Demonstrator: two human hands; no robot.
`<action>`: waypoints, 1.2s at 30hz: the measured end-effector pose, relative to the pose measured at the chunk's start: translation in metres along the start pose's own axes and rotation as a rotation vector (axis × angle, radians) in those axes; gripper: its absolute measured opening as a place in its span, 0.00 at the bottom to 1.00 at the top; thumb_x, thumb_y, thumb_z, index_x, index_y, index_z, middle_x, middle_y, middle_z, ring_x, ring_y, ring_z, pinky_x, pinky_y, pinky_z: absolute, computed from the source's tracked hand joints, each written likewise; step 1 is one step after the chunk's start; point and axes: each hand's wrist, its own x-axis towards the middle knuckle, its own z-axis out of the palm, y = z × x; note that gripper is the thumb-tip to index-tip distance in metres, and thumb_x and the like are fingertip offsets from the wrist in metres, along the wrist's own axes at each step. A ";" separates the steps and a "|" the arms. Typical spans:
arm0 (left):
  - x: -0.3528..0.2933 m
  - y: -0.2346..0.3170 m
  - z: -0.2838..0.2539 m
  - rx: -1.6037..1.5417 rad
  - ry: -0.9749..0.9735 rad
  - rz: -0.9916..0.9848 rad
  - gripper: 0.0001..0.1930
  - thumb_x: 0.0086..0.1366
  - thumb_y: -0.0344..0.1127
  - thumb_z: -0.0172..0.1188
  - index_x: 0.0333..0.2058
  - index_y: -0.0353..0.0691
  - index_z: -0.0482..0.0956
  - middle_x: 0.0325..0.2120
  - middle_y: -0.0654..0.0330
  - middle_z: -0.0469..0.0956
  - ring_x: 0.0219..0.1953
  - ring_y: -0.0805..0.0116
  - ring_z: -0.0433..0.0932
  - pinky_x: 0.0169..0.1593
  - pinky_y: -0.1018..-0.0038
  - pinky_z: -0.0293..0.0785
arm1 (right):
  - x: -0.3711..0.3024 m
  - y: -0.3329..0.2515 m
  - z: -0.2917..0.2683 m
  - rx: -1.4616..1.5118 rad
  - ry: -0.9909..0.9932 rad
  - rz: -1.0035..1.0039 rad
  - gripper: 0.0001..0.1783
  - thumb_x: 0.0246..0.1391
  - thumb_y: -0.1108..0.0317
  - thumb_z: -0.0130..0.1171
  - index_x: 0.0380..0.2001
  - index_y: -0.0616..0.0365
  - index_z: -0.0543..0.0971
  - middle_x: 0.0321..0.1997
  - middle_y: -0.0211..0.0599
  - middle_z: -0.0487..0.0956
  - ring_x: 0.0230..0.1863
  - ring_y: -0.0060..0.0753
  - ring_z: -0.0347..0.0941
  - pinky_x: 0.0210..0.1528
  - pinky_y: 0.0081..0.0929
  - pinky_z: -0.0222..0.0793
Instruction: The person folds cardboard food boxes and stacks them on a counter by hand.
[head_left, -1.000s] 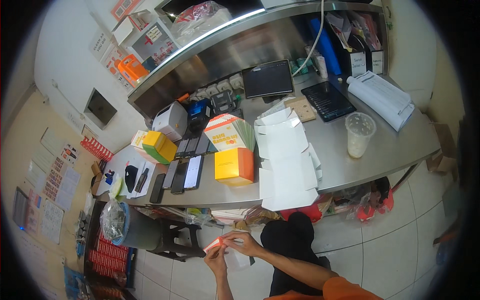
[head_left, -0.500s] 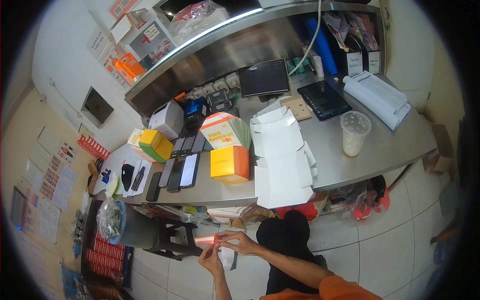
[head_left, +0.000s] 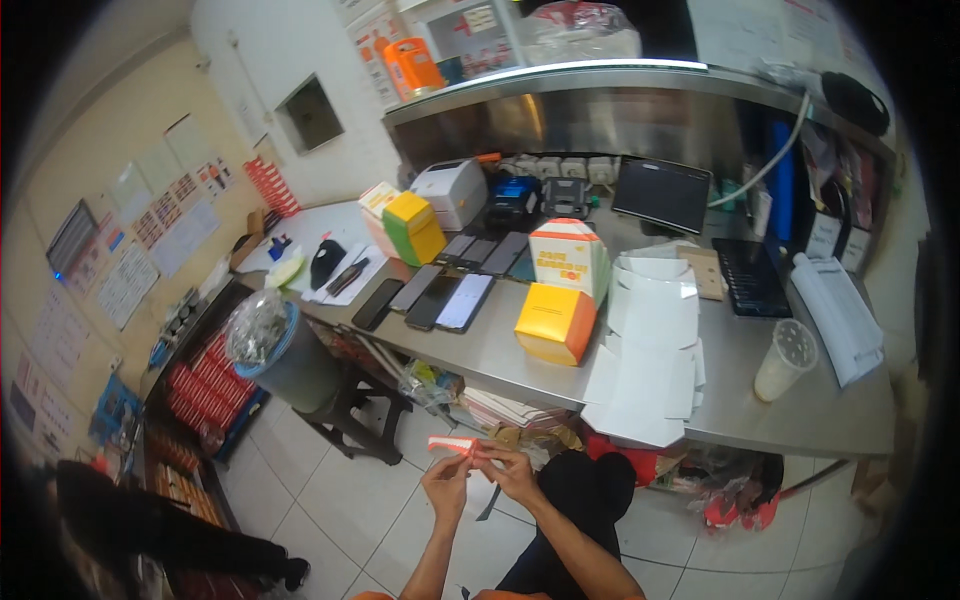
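Note:
Above the floor, in front of the steel table, I hold a small orange and white card piece [head_left: 451, 444] that looks like a partly folded carton. My left hand [head_left: 446, 488] pinches its near end from below. The fingers of my right hand [head_left: 513, 476] close on the same end from the right, and the fingertips of both hands nearly meet. A white flap shows under my hands. On the table stand a yellow and orange box [head_left: 553, 322] and, behind it, a stack of white and orange cartons [head_left: 567, 262]. Flat white cartons [head_left: 645, 350] lie to their right.
Several phones [head_left: 432, 300], a label printer [head_left: 449, 192], a tablet [head_left: 752, 278] and a plastic cup [head_left: 785, 362] are on the steel table [head_left: 735, 405]. A bin [head_left: 285, 350] sits on a dark stool [head_left: 362, 412]. Someone in black [head_left: 170, 530] is at the lower left.
My view has swung left, so the table appears further right and a person in black shows at lower left. Both hands still hold the card piece, with the left hand closer to the right.

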 end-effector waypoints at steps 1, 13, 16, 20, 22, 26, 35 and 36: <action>-0.001 0.007 0.009 -0.014 0.011 -0.042 0.05 0.60 0.23 0.66 0.35 0.30 0.83 0.29 0.57 0.82 0.30 0.71 0.82 0.32 0.77 0.79 | 0.001 0.003 -0.003 -0.039 0.037 -0.118 0.09 0.53 0.78 0.65 0.39 0.63 0.84 0.53 0.43 0.79 0.53 0.32 0.75 0.55 0.27 0.70; -0.006 -0.013 -0.023 0.076 -0.244 -0.207 0.12 0.68 0.25 0.53 0.48 0.35 0.79 0.37 0.60 0.80 0.38 0.71 0.80 0.34 0.75 0.80 | -0.001 0.010 0.008 -0.371 0.145 -0.167 0.19 0.48 0.75 0.69 0.43 0.63 0.75 0.40 0.39 0.82 0.42 0.29 0.80 0.47 0.26 0.74; 0.006 0.000 -0.051 0.313 -0.193 -0.136 0.12 0.69 0.27 0.52 0.48 0.36 0.79 0.36 0.60 0.80 0.37 0.74 0.80 0.31 0.78 0.76 | 0.003 0.018 0.002 -0.331 0.166 -0.115 0.20 0.50 0.77 0.67 0.45 0.64 0.72 0.39 0.39 0.81 0.40 0.27 0.79 0.45 0.24 0.74; 0.012 0.017 -0.054 0.440 -0.055 -0.001 0.14 0.72 0.35 0.50 0.50 0.36 0.76 0.38 0.59 0.80 0.39 0.73 0.76 0.34 0.76 0.72 | 0.007 0.013 -0.005 -0.132 0.051 0.051 0.15 0.54 0.78 0.64 0.43 0.64 0.71 0.39 0.40 0.81 0.38 0.22 0.77 0.41 0.21 0.74; 0.017 0.005 -0.053 0.344 -0.122 0.080 0.14 0.73 0.38 0.49 0.51 0.37 0.76 0.38 0.59 0.78 0.40 0.72 0.75 0.37 0.74 0.71 | 0.005 0.013 0.003 -0.042 -0.090 0.019 0.12 0.56 0.77 0.63 0.42 0.64 0.72 0.39 0.41 0.81 0.38 0.21 0.77 0.40 0.20 0.73; -0.009 -0.015 -0.042 0.357 -0.140 -0.028 0.13 0.73 0.39 0.51 0.40 0.35 0.80 0.29 0.60 0.81 0.34 0.72 0.78 0.37 0.73 0.72 | -0.001 0.012 0.007 -0.218 -0.010 0.233 0.09 0.60 0.70 0.61 0.30 0.61 0.72 0.25 0.35 0.81 0.23 0.16 0.74 0.22 0.17 0.67; -0.014 -0.009 -0.034 0.690 0.029 0.078 0.08 0.70 0.34 0.53 0.41 0.37 0.77 0.21 0.46 0.80 0.22 0.45 0.78 0.25 0.64 0.71 | -0.005 0.008 0.011 -0.715 0.066 -0.189 0.16 0.52 0.63 0.70 0.32 0.62 0.75 0.33 0.40 0.81 0.32 0.30 0.77 0.33 0.26 0.72; -0.011 -0.011 -0.044 0.799 0.053 0.083 0.09 0.71 0.34 0.52 0.44 0.38 0.75 0.21 0.46 0.80 0.22 0.43 0.78 0.25 0.63 0.71 | -0.003 -0.001 0.017 -0.839 0.067 -0.347 0.17 0.50 0.62 0.72 0.33 0.62 0.76 0.37 0.42 0.81 0.36 0.33 0.78 0.37 0.28 0.73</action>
